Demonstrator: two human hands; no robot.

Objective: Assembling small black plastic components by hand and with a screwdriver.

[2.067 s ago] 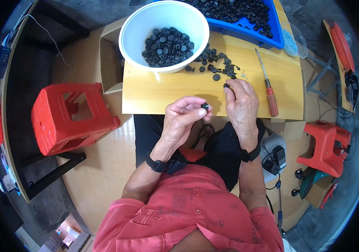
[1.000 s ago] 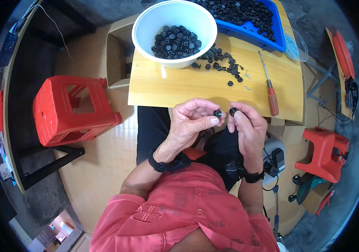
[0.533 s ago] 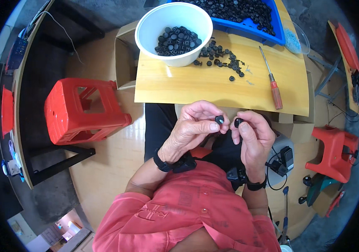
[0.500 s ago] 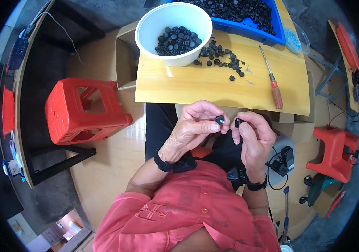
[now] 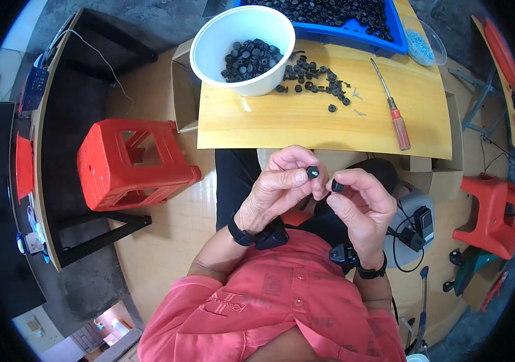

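My left hand (image 5: pixel 283 181) pinches a small black knob-like part (image 5: pixel 312 172) between thumb and fingers, with a light spot at its middle. Close beside it on the right, my right hand (image 5: pixel 363 198) holds a small black cap (image 5: pixel 337 186) between thumb and forefinger. The two pieces are a short way apart, above my lap and just off the table's near edge. On the table, loose black parts (image 5: pixel 333 84) lie in a scatter with a few screws (image 5: pixel 357 95). A white bowl (image 5: pixel 200 57) with similar black pieces stands to their left.
A blue tray (image 5: pixel 354 40) full of black parts sits at the table's back. On the table's right lie a red-handled screwdriver (image 5: pixel 397 123) and a clear dish of small screws (image 5: pixel 419 48). Red stools (image 5: pixel 110 166) stand on both sides. A grey box with cables (image 5: pixel 411 232) is by my right arm.
The cap in my right hand has turned and come slightly nearer the left-hand piece. My head view has shifted a little, moving the surroundings in the picture.
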